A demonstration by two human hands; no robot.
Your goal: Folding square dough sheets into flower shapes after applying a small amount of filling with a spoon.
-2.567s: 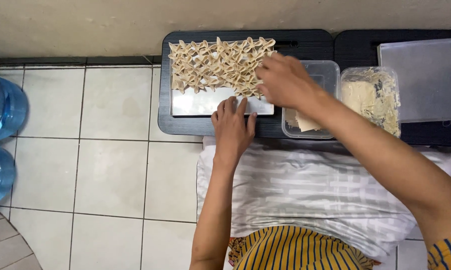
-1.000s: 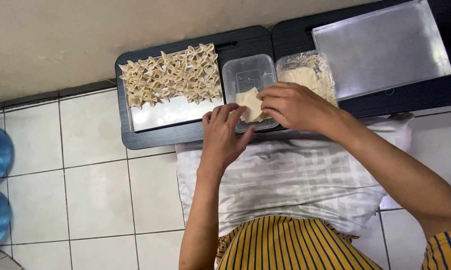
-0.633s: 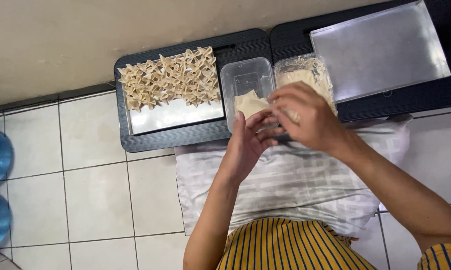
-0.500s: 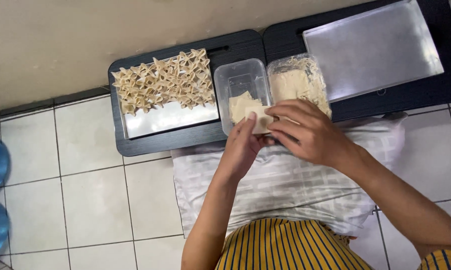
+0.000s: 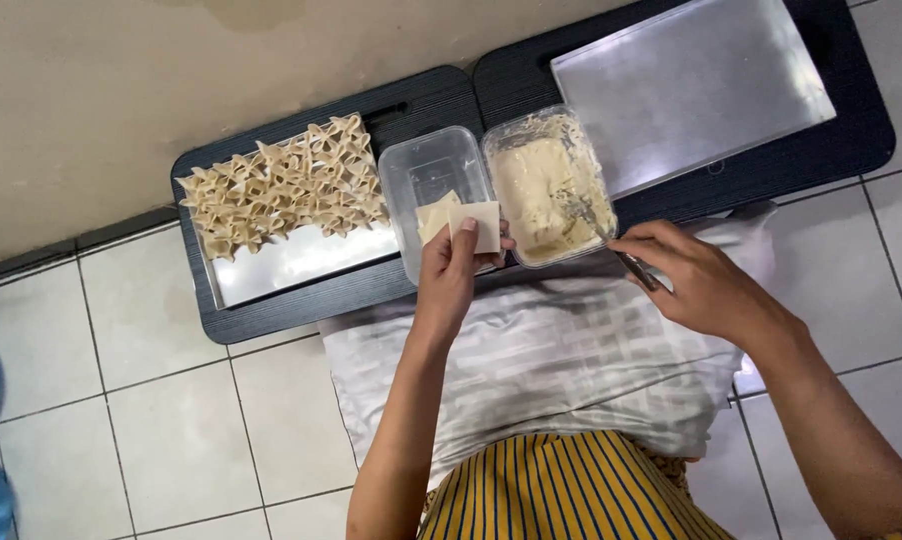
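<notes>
Our left hand's fingers [image 5: 449,262] are pinching a square dumpling wrapper [image 5: 477,225], holding it over the near edge of the clear container [image 5: 433,170]; our right hand [image 5: 699,282] is closing on a metal utensil [image 5: 626,262], probably a spoon, its tip sitting in the tub of pale filling [image 5: 543,190]; the empty steel tray [image 5: 689,85] is lying beyond, and folded dumplings [image 5: 281,190] are crowding the left tray [image 5: 306,262].
</notes>
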